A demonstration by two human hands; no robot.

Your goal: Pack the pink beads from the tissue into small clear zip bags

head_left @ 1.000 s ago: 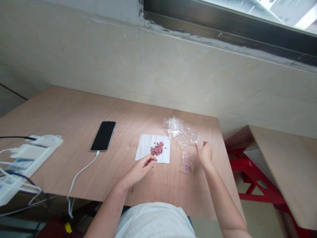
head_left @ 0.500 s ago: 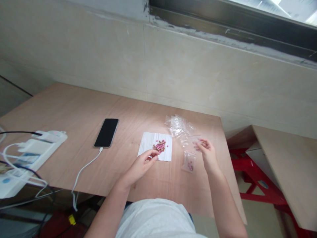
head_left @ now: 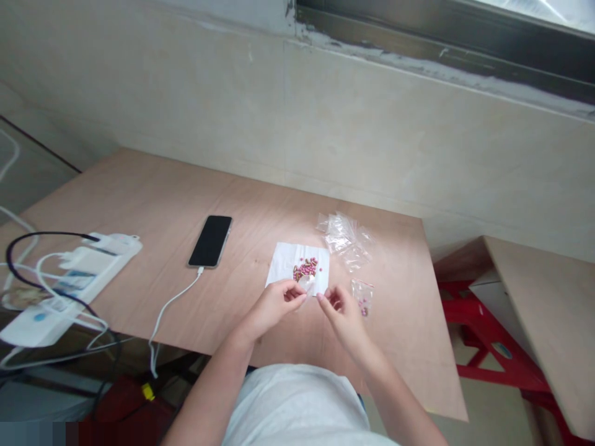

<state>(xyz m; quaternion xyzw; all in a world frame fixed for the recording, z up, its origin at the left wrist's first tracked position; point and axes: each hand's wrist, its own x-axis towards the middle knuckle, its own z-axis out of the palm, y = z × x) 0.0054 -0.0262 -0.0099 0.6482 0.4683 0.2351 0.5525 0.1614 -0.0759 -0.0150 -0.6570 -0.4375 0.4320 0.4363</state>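
The right hand has moved from the pile of clear zip bags towards the left hand. Left to right: the left hand appears to pinch a small clear bag in front of the pink-and-gold beads on the white paper sheet; the right hand's fingers are curled near its edge (grip cannot be told), beside the bead-holding zip bag. The step in hand is probably opening the small clear bag; the next move calls for parting its mouth.

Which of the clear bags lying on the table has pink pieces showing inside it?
The single bag lying beside the right hand: pink pieces show in its end nearer the person, while none show in the heaped bags farther back.
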